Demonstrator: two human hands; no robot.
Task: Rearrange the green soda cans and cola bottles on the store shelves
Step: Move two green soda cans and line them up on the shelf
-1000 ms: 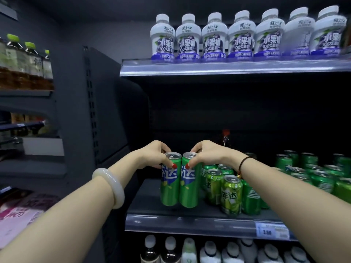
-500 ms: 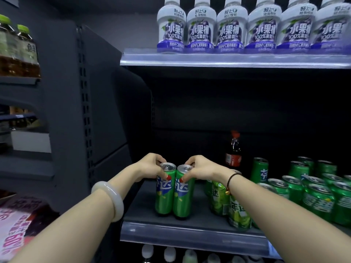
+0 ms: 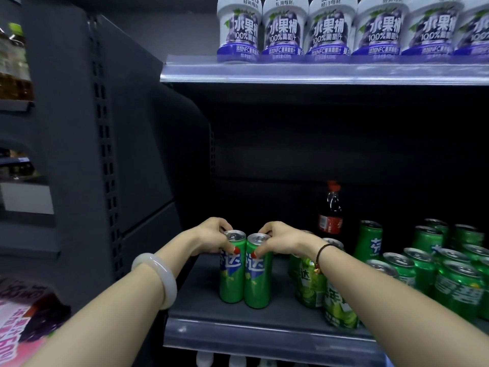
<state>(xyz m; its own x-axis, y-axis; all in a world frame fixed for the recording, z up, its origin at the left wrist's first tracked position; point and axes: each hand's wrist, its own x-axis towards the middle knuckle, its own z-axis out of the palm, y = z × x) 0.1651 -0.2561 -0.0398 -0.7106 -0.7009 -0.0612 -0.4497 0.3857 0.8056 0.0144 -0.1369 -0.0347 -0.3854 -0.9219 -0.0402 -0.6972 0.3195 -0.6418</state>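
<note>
glossy metal green cans (image 3: 232,276) with shiny silver tops; matt dark shelf (image 3: 280,308); clear plastic shelf edge strip (image 3: 264,340); smooth milky bangle (image 3: 161,279).

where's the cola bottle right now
In the head view, the cola bottle stands upright at the back of the middle shelf, right of centre, behind the right hand.

Two cans (image 3: 244,271) stand touching on the shelf (image 3: 264,337), bottle (image 3: 330,210) behind right.
</note>
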